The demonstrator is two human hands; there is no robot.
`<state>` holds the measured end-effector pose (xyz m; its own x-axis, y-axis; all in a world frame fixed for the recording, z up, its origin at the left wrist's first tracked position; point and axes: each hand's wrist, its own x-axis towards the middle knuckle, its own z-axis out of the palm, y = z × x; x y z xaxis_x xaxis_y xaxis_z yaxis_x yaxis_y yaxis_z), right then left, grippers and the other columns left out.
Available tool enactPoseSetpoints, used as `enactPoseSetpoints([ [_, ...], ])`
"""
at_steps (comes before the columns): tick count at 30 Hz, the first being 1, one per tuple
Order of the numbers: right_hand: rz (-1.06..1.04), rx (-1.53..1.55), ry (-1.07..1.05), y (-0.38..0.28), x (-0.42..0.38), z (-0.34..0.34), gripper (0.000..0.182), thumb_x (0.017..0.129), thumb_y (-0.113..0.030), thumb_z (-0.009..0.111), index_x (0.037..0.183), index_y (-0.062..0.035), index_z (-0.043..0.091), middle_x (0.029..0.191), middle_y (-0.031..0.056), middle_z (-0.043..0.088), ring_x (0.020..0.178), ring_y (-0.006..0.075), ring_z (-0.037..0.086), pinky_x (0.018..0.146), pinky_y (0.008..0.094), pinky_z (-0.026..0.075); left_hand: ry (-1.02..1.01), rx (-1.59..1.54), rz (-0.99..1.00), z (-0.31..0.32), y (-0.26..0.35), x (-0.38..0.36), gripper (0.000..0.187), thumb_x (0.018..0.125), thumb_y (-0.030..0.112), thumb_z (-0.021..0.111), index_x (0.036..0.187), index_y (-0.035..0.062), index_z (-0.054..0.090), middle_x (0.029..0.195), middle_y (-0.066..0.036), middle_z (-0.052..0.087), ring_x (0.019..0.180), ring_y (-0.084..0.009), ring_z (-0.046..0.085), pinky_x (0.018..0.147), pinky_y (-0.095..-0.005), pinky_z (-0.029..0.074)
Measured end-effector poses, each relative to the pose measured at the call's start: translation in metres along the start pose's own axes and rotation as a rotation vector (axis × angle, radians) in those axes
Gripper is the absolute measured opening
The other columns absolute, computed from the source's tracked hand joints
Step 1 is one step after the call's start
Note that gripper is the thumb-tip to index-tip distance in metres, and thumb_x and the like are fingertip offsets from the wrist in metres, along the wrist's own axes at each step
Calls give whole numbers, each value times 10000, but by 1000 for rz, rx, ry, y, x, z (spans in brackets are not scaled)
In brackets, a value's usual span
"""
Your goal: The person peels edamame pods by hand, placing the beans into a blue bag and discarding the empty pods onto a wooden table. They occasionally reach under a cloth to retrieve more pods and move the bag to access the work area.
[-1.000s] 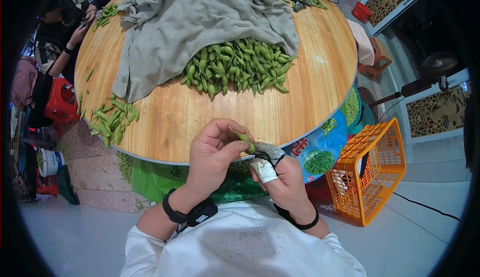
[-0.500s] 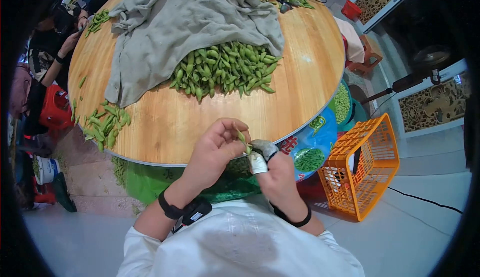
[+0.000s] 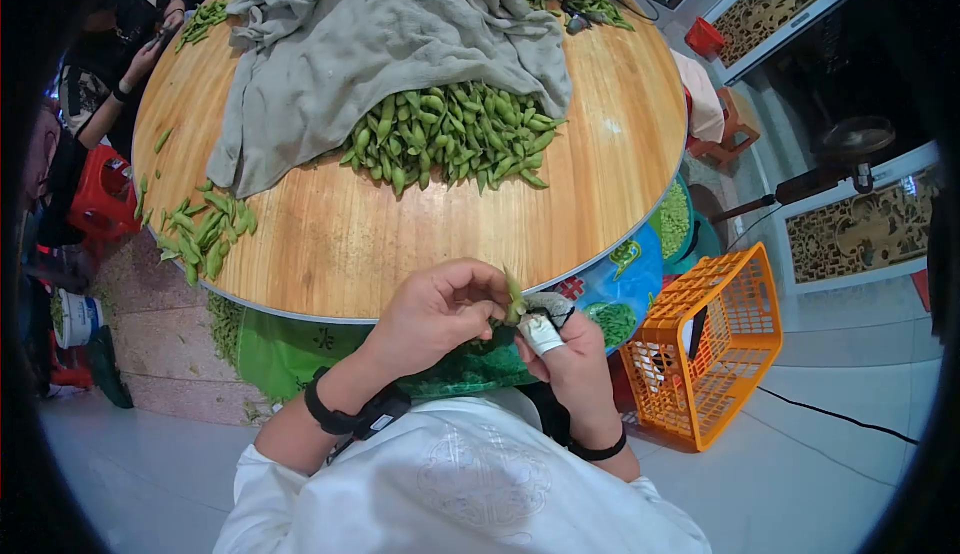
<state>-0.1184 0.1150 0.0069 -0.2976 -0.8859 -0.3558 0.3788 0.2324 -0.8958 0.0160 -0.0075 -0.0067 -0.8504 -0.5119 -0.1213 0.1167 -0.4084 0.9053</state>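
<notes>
My right hand (image 3: 572, 352) pinches a green soybean pod (image 3: 515, 299) between the thumb, wrapped in white tape, and a forefinger with a grey covering. The pod stands up from the grip and looks pale and blurred. Just left of it is my left hand (image 3: 440, 312), its thumb and fingers curled together; what they may hold is hidden. Both hands are at the near edge of the round wooden table (image 3: 420, 239). Beyond them lies a heap of soybean pods (image 3: 450, 139), partly under a grey cloth (image 3: 370, 54).
Loose pods (image 3: 208, 232) lie at the table's left edge. Below the edge hang green (image 3: 275, 352) and blue plastic bags (image 3: 625, 269). An orange crate (image 3: 705, 354) and a teal tub of shelled beans (image 3: 690, 219) stand right. At far left, another person's hand (image 3: 143, 59) shows.
Both hands have moved slightly right and down relative to the table. The left fingers have come away from the pod, which now points more upright in my right hand.
</notes>
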Motion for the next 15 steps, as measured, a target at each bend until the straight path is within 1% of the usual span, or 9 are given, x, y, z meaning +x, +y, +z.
enactPoseSetpoints([
  [2, -179, -341, 57, 6, 0, 2, 105, 866, -104, 545, 862, -4, 575, 604, 22, 531, 500, 84, 469, 434, 255, 339, -9, 37, 56, 1, -7, 0, 190, 843, 9, 576, 1033, -8, 568, 896, -5, 582, 744, -67, 557, 663, -207, 472],
  [3, -180, -342, 58, 5, -1, 3, 105, 866, -104, 545, 862, -4, 575, 604, 22, 531, 500, 84, 469, 434, 255, 339, -11, 38, 57, 2, -6, -1, 190, 843, 9, 576, 1033, -8, 568, 896, -5, 582, 744, -67, 557, 663, -207, 472],
  [5, -302, -614, 81, 2, -1, 5, 106, 835, -85, 553, 838, 20, 568, 593, 99, 537, 511, 202, 518, 478, 322, 381, 50, 36, 47, 4, 0, -1, 142, 844, 20, 582, 985, 0, 586, 880, -1, 585, 736, -55, 550, 655, -203, 464],
  [6, -342, -724, 97, 6, 0, 3, 105, 829, -74, 545, 862, 22, 574, 622, 157, 540, 531, 300, 513, 509, 344, 405, 50, 35, 47, 2, 0, -1, 142, 844, 20, 582, 985, 0, 586, 880, -1, 585, 736, -55, 550, 655, -203, 464],
  [7, -340, -724, 96, 4, -2, 4, 105, 829, -74, 545, 862, 22, 574, 622, 157, 540, 531, 300, 513, 509, 344, 405, 115, -20, 12, -2, 0, -1, 117, 844, 26, 587, 959, 4, 592, 867, -2, 588, 726, -52, 545, 649, -196, 457],
  [8, -340, -735, 66, 0, -3, 5, 113, 822, -76, 550, 866, 24, 577, 633, 172, 544, 542, 325, 514, 514, 354, 408, 181, -74, -23, -5, 1, -1, 94, 845, 33, 591, 934, 7, 598, 854, -2, 590, 716, -49, 541, 642, -189, 451],
  [9, -340, -745, 36, -3, -4, 7, 121, 815, -79, 555, 871, 26, 580, 645, 187, 548, 553, 350, 515, 520, 364, 410, 182, -75, -23, -5, 1, -1, 94, 845, 33, 591, 934, 7, 598, 854, -2, 590, 716, -49, 541, 642, -189, 451],
  [13, -399, -668, 75, -7, -3, 13, 137, 806, -90, 564, 861, 35, 577, 636, 201, 531, 561, 362, 526, 512, 388, 399, 164, -110, -29, -5, -3, -1, 71, 837, 44, 603, 900, 10, 600, 826, -4, 590, 690, -49, 527, 620, -179, 432],
  [15, -445, -725, -44, -11, -2, 11, 140, 798, -97, 562, 832, 39, 567, 635, 203, 532, 578, 372, 536, 511, 390, 398, 146, -105, -7, -4, -3, -1, 66, 835, 39, 602, 894, 10, 597, 822, -5, 589, 686, -51, 522, 619, -180, 427],
])
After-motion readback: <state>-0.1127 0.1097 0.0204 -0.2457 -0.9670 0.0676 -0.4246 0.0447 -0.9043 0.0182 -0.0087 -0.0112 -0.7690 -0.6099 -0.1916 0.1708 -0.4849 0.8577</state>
